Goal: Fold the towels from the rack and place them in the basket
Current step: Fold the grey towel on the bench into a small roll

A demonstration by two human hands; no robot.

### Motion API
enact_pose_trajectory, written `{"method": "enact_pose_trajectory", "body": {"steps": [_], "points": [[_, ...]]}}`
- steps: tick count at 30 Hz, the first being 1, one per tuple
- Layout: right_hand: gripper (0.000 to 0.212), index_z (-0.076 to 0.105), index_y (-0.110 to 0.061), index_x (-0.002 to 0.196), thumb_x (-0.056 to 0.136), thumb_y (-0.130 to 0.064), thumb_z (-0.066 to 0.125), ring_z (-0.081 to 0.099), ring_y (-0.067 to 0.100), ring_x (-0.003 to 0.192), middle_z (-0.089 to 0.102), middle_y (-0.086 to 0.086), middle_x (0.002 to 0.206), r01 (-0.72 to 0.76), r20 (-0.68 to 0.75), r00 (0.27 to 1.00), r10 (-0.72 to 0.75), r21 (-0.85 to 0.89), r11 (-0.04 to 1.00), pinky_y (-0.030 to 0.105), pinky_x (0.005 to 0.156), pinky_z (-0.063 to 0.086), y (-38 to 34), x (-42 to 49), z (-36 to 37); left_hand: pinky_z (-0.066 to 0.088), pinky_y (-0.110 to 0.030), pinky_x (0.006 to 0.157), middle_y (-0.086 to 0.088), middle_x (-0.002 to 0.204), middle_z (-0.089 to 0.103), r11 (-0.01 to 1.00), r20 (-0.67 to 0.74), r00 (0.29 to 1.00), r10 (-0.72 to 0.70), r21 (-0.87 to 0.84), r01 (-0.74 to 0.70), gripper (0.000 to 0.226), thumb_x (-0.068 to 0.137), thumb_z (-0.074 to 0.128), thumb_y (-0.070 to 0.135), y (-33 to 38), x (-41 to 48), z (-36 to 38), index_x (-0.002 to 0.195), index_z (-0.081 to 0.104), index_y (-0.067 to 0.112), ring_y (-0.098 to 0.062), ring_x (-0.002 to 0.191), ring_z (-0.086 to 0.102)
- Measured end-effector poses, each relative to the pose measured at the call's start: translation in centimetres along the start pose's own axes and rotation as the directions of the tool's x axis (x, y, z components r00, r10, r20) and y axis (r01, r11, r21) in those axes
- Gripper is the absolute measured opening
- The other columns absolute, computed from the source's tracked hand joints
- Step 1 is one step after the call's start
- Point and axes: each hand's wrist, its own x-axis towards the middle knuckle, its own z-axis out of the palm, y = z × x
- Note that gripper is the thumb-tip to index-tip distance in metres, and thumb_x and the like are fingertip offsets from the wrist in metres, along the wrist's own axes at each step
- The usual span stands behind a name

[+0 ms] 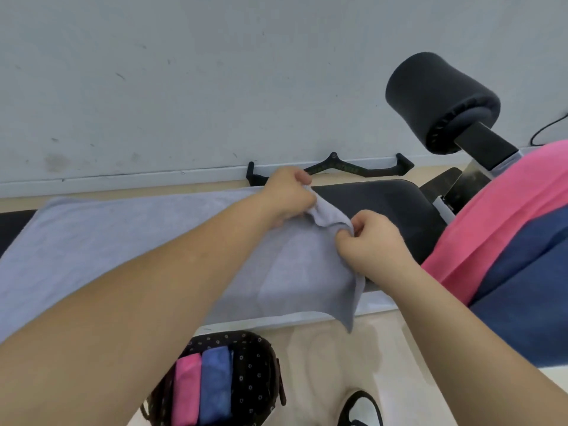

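A pale grey-lilac towel (132, 241) lies spread flat along a black padded bench (387, 207). My left hand (289, 195) pinches its far right corner, lifted off the bench. My right hand (372, 241) pinches the same right edge a little nearer to me. The towel's near right corner hangs over the bench edge. Below, on the floor, stands a dark dotted basket (255, 370) holding a folded pink towel (186, 392) and a folded blue towel (215, 385) side by side.
A pink towel (491, 219) and a dark blue towel (528, 287) hang draped at the right. A black foam roller pad (439, 99) rises above them. A black handle bar (335, 170) lies by the wall. A shoe (359, 410) shows at the bottom.
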Motion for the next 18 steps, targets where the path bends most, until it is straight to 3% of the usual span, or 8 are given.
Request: {"method": "enact_pose_trajectory", "body": {"steps": [2, 5, 8, 10, 13, 15, 16, 18], "points": [[0.011, 0.061, -0.013, 0.091, 0.095, -0.023, 0.060, 0.064, 0.025, 0.078, 0.065, 0.004, 0.084, -0.085, -0.099, 0.989, 0.109, 0.215, 0.973, 0.037, 0.067, 0.055, 1.2, 0.7, -0.5, 0.062, -0.032, 0.075, -0.009, 0.107, 0.066, 0.982, -0.027, 1.000, 0.015, -0.188, -0.020, 0.029, 0.087, 0.063, -0.001, 2.4, 1.0, 0.7, 0.113, 0.065, 0.012, -0.020, 0.076, 0.066], [0.008, 0.058, -0.020, 0.101, 0.098, -0.026, 0.060, 0.068, 0.024, 0.086, 0.067, 0.002, 0.092, -0.143, -0.196, 0.951, 0.239, 0.405, 0.903, 0.048, 0.081, 0.060, 2.7, 1.5, -0.9, 0.062, -0.034, 0.087, -0.008, 0.124, 0.062, 0.948, 0.015, 1.000, 0.024, -0.319, -0.018, 0.047, 0.094, 0.065, 0.009, 4.3, 2.2, 1.7, 0.140, 0.055, 0.012, -0.018, 0.090, 0.068], [0.017, 0.058, -0.017, 0.107, 0.098, -0.030, 0.063, 0.061, 0.014, 0.082, 0.063, -0.003, 0.088, -0.111, -0.166, 0.975, 0.151, 0.230, 0.967, 0.036, 0.073, 0.052, 3.0, 1.0, -1.7, 0.050, -0.026, 0.086, -0.002, 0.137, 0.056, 0.978, -0.025, 0.982, 0.187, 0.104, -0.183, 0.049, 0.098, 0.055, 0.010, 3.3, 1.5, 2.7, 0.146, 0.049, 0.018, -0.017, 0.108, 0.061], [0.019, 0.061, -0.018, 0.091, 0.094, -0.037, 0.066, 0.062, 0.016, 0.076, 0.065, -0.002, 0.081, -0.068, -0.077, 0.995, 0.070, 0.037, 0.997, 0.037, 0.070, 0.054, 3.0, 0.4, -2.4, 0.043, -0.027, 0.099, -0.001, 0.147, 0.052, 0.863, 0.019, 0.941, 0.338, 0.394, -0.318, 0.048, 0.098, 0.053, 0.014, 1.7, 0.5, 3.2, 0.146, 0.051, 0.019, -0.020, 0.130, 0.053], [0.048, 0.061, -0.017, 0.067, 0.085, -0.061, 0.066, 0.062, 0.015, 0.056, 0.062, -0.004, 0.056, -0.053, 0.109, 0.991, 0.079, -0.222, 0.974, 0.034, 0.059, 0.054, 2.2, -1.0, -2.6, 0.023, -0.045, 0.124, -0.004, 0.167, 0.028, 0.605, 0.322, 0.918, 0.231, 0.691, -0.395, 0.062, 0.103, 0.045, 0.046, -1.0, -0.6, 4.6, 0.158, 0.033, 0.020, -0.026, 0.155, 0.024], [0.060, 0.062, -0.016, 0.067, 0.078, -0.075, 0.062, 0.065, 0.014, 0.052, 0.063, -0.003, 0.053, -0.055, 0.169, 0.979, 0.115, -0.322, 0.945, 0.031, 0.055, 0.055, 1.9, -2.0, -2.0, 0.007, -0.052, 0.127, -0.004, 0.173, 0.008, 0.487, 0.377, 0.910, 0.173, 0.770, -0.412, 0.067, 0.105, 0.032, 0.053, -2.2, -1.0, 5.3, 0.164, 0.018, 0.022, -0.027, 0.159, 0.005], [0.059, 0.060, -0.018, 0.068, 0.076, -0.077, 0.061, 0.068, 0.016, 0.058, 0.064, -0.003, 0.058, -0.050, 0.169, 0.979, 0.116, -0.352, 0.935, 0.031, 0.056, 0.054, 1.9, -2.4, -1.6, 0.009, -0.052, 0.126, -0.006, 0.173, 0.010, 0.493, 0.361, 0.910, 0.203, 0.766, -0.414, 0.065, 0.106, 0.031, 0.052, -2.3, -1.3, 5.4, 0.163, 0.022, 0.022, -0.029, 0.158, 0.008], [0.048, 0.055, -0.020, 0.068, 0.077, -0.066, 0.061, 0.069, 0.020, 0.066, 0.064, -0.003, 0.065, -0.037, 0.165, 0.981, 0.104, -0.364, 0.931, 0.029, 0.055, 0.050, 2.0, -2.8, -1.3, 0.031, -0.050, 0.118, -0.010, 0.159, 0.036, 0.548, 0.263, 0.900, 0.348, 0.722, -0.423, 0.052, 0.104, 0.042, 0.049, -2.3, -2.0, 5.5, 0.146, 0.049, 0.018, -0.034, 0.145, 0.033]]}}
